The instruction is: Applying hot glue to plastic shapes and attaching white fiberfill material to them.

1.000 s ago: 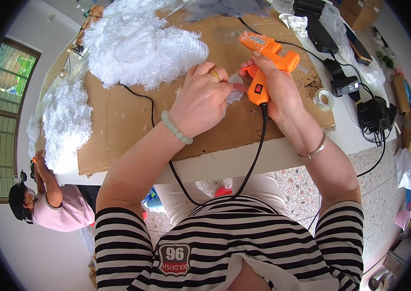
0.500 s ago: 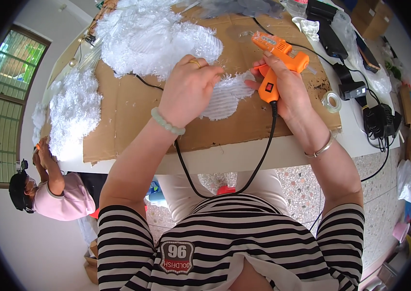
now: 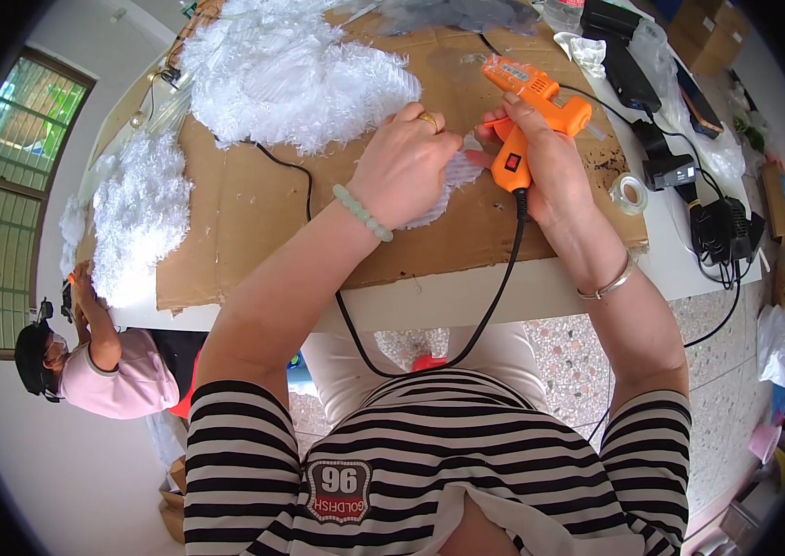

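Observation:
In my right hand (image 3: 554, 176) is an orange hot glue gun (image 3: 513, 162), gripped by its handle, its nozzle toward the far side of the table. Its black cord loops down in front of me. My left hand (image 3: 401, 167) has its fingers pinched together just left of the glue gun; what sits between the fingertips, if anything, is hidden. Beneath that hand lies a small white ridged piece (image 3: 457, 178) with fringed edges, mostly covered by it. Beyond it rests a large fluffy white fringed piece (image 3: 290, 79). All of this is on a cardboard sheet (image 3: 253, 222).
Another fluffy white piece (image 3: 142, 208) lies at the table's left. On the right are a tape roll (image 3: 630, 195), black power adapters (image 3: 726, 232) with cables, and a crumpled white tissue (image 3: 585, 51). A person in pink (image 3: 124, 371) works at the left side.
My left hand has moved right, closer to the glue gun, and now covers more of the small white piece. The right hand keeps its hold, almost still.

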Motion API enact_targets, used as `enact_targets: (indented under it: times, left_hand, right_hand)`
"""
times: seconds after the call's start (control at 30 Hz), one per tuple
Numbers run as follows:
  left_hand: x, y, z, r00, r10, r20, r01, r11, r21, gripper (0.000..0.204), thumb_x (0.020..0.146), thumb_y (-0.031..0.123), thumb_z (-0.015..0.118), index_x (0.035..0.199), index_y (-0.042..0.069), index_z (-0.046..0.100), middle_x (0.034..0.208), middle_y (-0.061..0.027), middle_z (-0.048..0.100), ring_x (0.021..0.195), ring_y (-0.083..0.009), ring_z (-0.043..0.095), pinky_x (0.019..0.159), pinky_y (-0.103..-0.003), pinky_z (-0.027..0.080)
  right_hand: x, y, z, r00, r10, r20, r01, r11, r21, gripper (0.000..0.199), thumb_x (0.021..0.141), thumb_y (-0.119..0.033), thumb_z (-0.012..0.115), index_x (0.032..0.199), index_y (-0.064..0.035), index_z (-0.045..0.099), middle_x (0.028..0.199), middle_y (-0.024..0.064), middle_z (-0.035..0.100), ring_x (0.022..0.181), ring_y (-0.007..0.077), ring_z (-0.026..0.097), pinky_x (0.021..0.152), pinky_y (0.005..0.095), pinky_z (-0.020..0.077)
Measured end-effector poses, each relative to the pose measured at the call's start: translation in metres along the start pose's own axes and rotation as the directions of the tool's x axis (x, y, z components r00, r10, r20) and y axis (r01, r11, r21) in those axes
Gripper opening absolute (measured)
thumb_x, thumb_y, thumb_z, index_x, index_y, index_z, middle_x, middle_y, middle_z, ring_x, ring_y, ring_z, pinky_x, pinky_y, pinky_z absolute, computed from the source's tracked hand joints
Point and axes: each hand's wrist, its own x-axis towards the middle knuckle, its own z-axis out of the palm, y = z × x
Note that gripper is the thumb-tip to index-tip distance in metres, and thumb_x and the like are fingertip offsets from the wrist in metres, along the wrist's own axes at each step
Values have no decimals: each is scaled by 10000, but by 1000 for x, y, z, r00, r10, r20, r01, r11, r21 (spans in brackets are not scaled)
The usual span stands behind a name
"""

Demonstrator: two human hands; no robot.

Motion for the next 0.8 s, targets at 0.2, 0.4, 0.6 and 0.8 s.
enact_targets:
  times: [0.2,0.4,0.6,0.8]
  left_hand:
    - [-1,-10,-6,999,-33,-18,30,990,-138,217,660,-25,557,791,90,688,807,-76,602,822,-270,525,744,-358,460]
    - [-11,-26,-58,958,-254,-134,197,921,-337,173,740,-23,572,870,64,647,791,-59,583,789,-213,544,696,-302,451]
    - [-75,-20,-86,737,-653,-173,525,714,-463,66,750,65,648,806,31,648,709,-78,632,651,-241,575,579,-312,472]
    - [-112,30,-72,946,-317,-67,290,920,-263,157,756,149,693,850,36,638,825,-96,644,825,-231,609,782,-333,476]
  right_hand:
    - [7,3,-3,1000,-5,11,5,1000,-20,197,917,-191,521,1007,-16,532,870,77,582,805,191,599,724,432,560]
    - [6,2,0,999,-16,45,18,999,-43,207,921,-177,512,1049,-14,522,837,78,583,797,176,584,744,443,559]
    - [-2,-14,2,982,-182,51,187,973,-137,228,921,-193,518,1008,15,550,882,100,589,843,186,597,757,429,563]
    - [-37,-13,6,895,-145,422,287,911,-296,245,891,-211,563,985,15,571,910,103,605,862,201,610,757,377,552]
